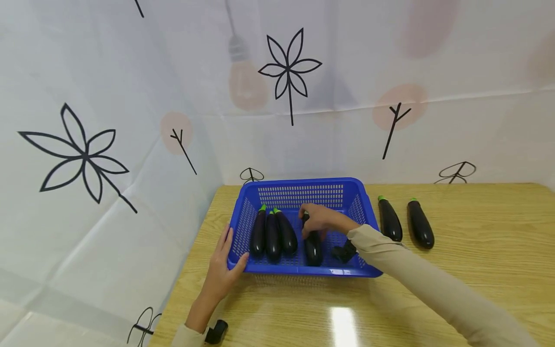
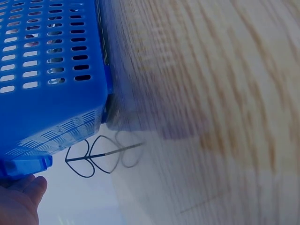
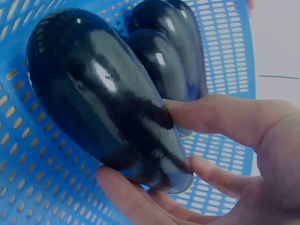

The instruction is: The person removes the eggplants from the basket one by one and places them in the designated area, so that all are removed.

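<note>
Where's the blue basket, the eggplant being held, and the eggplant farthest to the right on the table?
Blue basket (image 1: pixel 299 271): head view, on its front rim.
Held eggplant (image 3: pixel 105 98): right wrist view, mid-body.
Farthest-right eggplant (image 1: pixel 421 225): head view, mid-body.

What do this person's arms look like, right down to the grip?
The arms wear long beige sleeves, with a small black device near each cuff. The left grip and right grip show no gloves.

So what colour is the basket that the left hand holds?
The basket is deep blue; it shows best in the head view.
</note>
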`<state>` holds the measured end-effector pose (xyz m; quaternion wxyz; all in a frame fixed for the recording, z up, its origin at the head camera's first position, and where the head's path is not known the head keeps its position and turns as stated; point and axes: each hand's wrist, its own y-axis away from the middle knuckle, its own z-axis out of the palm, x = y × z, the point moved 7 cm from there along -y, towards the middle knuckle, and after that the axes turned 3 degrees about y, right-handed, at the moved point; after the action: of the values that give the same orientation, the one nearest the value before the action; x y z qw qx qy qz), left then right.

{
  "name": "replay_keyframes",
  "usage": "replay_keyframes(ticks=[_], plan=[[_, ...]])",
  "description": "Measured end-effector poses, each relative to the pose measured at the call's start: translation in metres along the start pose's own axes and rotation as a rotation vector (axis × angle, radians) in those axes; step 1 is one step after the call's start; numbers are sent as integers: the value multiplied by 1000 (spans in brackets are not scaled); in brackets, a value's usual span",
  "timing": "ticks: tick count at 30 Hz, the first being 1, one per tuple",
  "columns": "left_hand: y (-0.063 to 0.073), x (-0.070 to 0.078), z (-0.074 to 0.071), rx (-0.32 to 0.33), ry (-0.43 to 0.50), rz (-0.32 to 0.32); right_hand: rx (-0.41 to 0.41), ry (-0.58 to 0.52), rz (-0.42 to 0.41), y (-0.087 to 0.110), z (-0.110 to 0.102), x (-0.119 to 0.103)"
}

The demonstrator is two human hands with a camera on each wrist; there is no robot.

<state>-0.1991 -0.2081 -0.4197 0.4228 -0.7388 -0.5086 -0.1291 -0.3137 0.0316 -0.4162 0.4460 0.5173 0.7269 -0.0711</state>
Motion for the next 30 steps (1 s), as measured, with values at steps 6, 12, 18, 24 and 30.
replay_keyframes(ticks=[6,12,18,24,30], plan=[[1,-1,-1,9,0,4,26,-3,-22,10,-12,-4],[1,-1,-1,15,-2,9,33,-36,-46,22,-26,-6],[0,-1,0,16,2,10,38,-38,-62,32,-40,-6],[0,0,0,6,16,2,40,-41,-75,44,-50,-4],[2,-1,0,10,11,8,47,-14,-99,52,-58,-2]])
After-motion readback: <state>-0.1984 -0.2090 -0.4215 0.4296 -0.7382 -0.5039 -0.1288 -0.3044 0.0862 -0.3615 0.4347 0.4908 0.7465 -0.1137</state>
